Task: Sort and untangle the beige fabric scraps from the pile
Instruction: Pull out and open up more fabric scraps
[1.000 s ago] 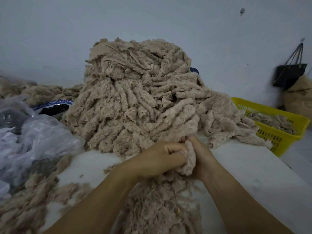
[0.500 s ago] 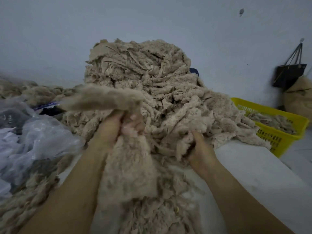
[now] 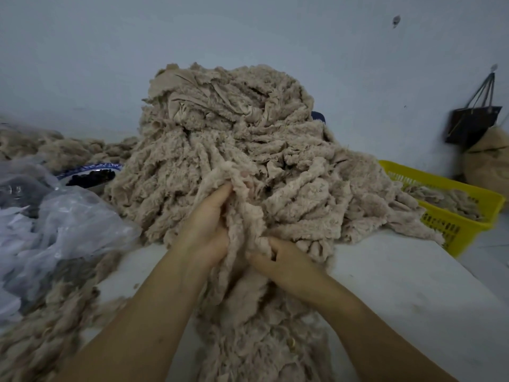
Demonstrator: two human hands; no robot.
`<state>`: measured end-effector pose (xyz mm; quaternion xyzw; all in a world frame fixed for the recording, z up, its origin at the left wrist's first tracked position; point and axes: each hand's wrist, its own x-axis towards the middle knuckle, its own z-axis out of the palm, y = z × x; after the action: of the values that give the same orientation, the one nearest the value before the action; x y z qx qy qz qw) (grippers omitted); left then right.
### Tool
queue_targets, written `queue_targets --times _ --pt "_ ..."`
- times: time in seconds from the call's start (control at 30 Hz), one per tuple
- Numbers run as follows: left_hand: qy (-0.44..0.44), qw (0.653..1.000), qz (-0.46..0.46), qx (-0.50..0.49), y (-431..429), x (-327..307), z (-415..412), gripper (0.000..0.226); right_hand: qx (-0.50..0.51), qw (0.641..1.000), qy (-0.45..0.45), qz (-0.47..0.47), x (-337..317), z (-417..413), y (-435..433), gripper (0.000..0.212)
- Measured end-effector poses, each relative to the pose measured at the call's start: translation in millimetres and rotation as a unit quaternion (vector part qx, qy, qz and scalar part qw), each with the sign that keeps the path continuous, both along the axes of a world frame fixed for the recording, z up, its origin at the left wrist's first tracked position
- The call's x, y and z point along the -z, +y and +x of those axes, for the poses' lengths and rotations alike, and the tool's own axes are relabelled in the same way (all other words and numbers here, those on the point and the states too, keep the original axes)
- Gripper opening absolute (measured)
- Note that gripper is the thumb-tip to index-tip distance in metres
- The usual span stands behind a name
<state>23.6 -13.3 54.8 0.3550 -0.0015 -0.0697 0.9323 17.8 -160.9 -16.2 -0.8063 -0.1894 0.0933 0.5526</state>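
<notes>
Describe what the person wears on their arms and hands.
Nothing shows on either. The left hand and right hand are ungloved, with no rings, watch or bracelet in view, and no sleeve reaches the visible part of either arm.

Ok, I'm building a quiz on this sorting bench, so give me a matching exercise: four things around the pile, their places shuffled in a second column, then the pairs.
1. yellow basket
2. plastic bag
3. blue-rimmed bowl
4. dark bag

A. hanging on the wall, far right
B. right of the pile, scraps inside
C. left foreground, crumpled
D. left of the pile, dark contents

Pairs: 1-B, 2-C, 3-D, 4-A.
</notes>
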Motion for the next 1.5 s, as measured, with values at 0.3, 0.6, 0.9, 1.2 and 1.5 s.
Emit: queue_targets --times 0.3,0.6,0.9,1.2,1.5 --pt "-0.038 0.889 0.456 -0.012 0 21 5 0.036 0.136 0.938 0.11 0.299 -6 16 -22 0.019" --pt "-0.068 0.916 0.396 -0.012 -6 29 2 0.016 0.169 0.944 0.067 0.274 -16 11 -12 0.045" --pt "0.042 0.957 0.281 -0.057 -4 27 7 0.018 0.161 0.949 0.052 0.267 -23 4 -13 0.046" --pt "0.069 0.989 0.124 -0.044 8 16 5 0.026 0.155 0.964 0.01 0.218 -16 7 -21 0.056" --pt "0.053 0.991 0.121 0.006 -8 13 -2 0.03 0.071 0.974 0.078 0.201 -17 -1 -10 0.057"
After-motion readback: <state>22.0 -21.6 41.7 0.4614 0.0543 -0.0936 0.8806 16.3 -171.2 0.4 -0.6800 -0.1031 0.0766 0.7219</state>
